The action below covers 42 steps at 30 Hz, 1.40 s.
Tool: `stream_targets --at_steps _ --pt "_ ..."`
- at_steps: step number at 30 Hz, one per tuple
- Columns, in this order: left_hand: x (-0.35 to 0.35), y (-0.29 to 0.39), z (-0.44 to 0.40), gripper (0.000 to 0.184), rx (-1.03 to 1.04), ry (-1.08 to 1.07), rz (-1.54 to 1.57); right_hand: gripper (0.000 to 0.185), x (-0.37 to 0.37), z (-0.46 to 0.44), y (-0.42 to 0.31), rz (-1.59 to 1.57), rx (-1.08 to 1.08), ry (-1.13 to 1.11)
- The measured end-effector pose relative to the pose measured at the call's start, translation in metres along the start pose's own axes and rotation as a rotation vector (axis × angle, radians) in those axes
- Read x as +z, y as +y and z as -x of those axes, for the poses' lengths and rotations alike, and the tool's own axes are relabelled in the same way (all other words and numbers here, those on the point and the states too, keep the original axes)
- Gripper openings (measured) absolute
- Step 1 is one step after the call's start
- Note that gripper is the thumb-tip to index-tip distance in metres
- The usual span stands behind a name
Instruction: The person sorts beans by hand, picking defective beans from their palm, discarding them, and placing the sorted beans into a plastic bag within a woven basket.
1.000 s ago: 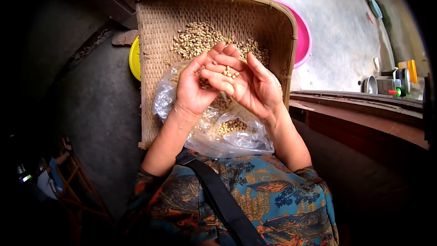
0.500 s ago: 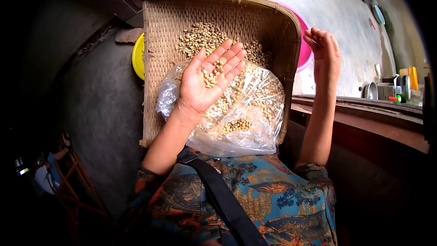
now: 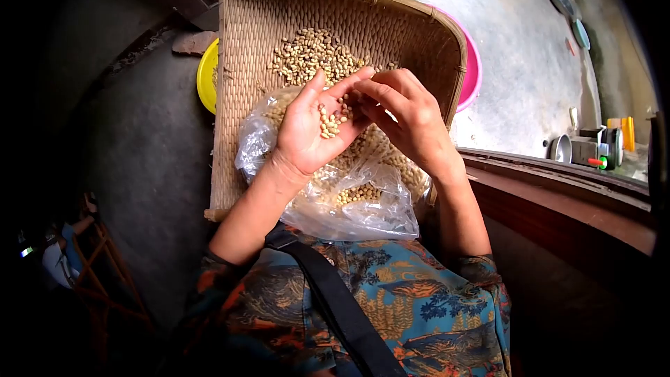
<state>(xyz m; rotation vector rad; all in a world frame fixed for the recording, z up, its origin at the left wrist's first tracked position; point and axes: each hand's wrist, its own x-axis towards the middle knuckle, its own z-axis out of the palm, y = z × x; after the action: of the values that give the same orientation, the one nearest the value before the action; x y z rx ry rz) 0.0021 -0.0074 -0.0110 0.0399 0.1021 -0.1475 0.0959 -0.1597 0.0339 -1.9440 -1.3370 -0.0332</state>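
Left hand (image 3: 301, 134) cupped under pale beans (image 3: 329, 126), right hand (image 3: 419, 122) bent over it

A small number of beans is held in the left palm, which is turned upward with its fingers extended. Below the hands, many more are contained in a clear plastic bag (image 3: 349, 223), its film crumpled. The bag is laid inside a woven basket (image 3: 241, 42), where a loose heap of beans (image 3: 314, 56) is spread toward the far end. The basket is flanked by a yellow basin (image 3: 205, 77) and a pink basin (image 3: 474, 63), both partly hidden by it.

The right hand is curled palm-down, its fingertips brought near or against the left fingers; whether anything is pinched between them cannot be told. Farther off, a metal bowl (image 3: 560, 148) is seen at the right.
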Motion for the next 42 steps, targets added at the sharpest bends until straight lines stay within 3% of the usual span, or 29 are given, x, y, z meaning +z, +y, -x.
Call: stream_targets --at_steps 6,16,25,28,30,32,36,38,40,41,42 --pt "-0.013 0.002 0.001 0.061 -0.039 -0.05 0.023 0.028 0.006 -0.01 -0.004 -0.123 -0.031 -0.09" --pt "-0.018 0.003 0.003 0.051 -0.062 -0.059 0.062 0.016 0.007 -0.015 -0.007 -0.012 0.03 -0.167" --pt "-0.013 0.0 -0.002 0.063 -0.048 -0.077 0.09 0.02 -0.012 -0.01 -0.001 -0.042 0.213 -0.077" --pt "0.012 -0.002 -0.001 0.067 0.007 0.078 0.059 0.018 -0.039 -0.003 0.018 0.056 0.234 0.197" --pt "0.012 0.001 0.0 0.069 0.012 0.056 0.106 0.015 -0.063 0.006 0.038 0.271 0.313 0.33" --pt "0.012 0.003 0.0 0.07 0.02 0.049 0.103 0.014 -0.081 0.022 0.076 0.453 0.353 0.391" --pt "0.012 0.004 0.0 0.072 0.039 0.039 0.122 0.027 -0.08 0.055 0.115 0.622 0.536 0.303" --pt "0.012 0.005 -0.002 0.073 0.054 0.026 0.121 0.03 -0.068 0.046 0.087 0.695 0.396 0.36" --pt "0.011 0.005 -0.002 0.074 0.058 0.026 0.107 0.036 -0.044 0.032 0.045 0.427 0.198 0.459" --pt "0.011 0.005 -0.003 0.074 0.058 0.022 0.093 0.041 -0.033 0.023 0.024 0.362 0.028 0.423" --pt "0.01 0.005 -0.005 0.074 0.059 0.017 0.079 0.04 -0.02 0.025 0.011 0.275 0.063 0.29"
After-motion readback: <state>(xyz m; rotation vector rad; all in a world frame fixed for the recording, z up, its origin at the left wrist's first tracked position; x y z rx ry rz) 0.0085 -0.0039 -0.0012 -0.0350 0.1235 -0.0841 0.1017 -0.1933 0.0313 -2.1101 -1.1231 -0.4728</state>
